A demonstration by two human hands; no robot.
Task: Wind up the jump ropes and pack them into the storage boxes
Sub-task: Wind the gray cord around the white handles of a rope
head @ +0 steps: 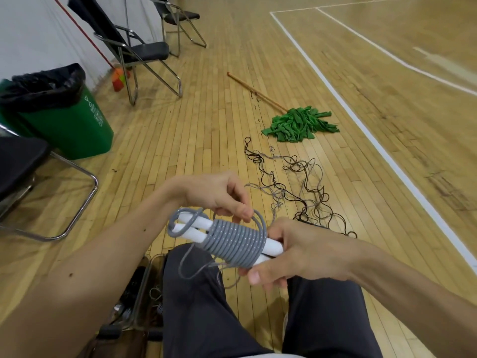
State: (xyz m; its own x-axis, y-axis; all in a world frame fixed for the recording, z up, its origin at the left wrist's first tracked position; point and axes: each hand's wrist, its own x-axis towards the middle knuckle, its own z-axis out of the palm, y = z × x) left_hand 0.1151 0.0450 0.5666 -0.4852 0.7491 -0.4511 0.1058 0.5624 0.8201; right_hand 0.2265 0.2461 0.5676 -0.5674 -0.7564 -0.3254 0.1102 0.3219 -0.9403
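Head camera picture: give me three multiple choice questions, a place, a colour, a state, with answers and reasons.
1. Where is the green mop? A. on a chair B. on the floor beyond the tangled ropes C. in the bin
2. The held jump rope's handles are? A. black B. white C. red
3. That rope is? A. mostly coiled round its handles B. loose on the floor C. boxed
Answers: B, its strands spread on the boards; B, white ends stick out of the grey coil; A, tight turns sit between left hand and right hand.
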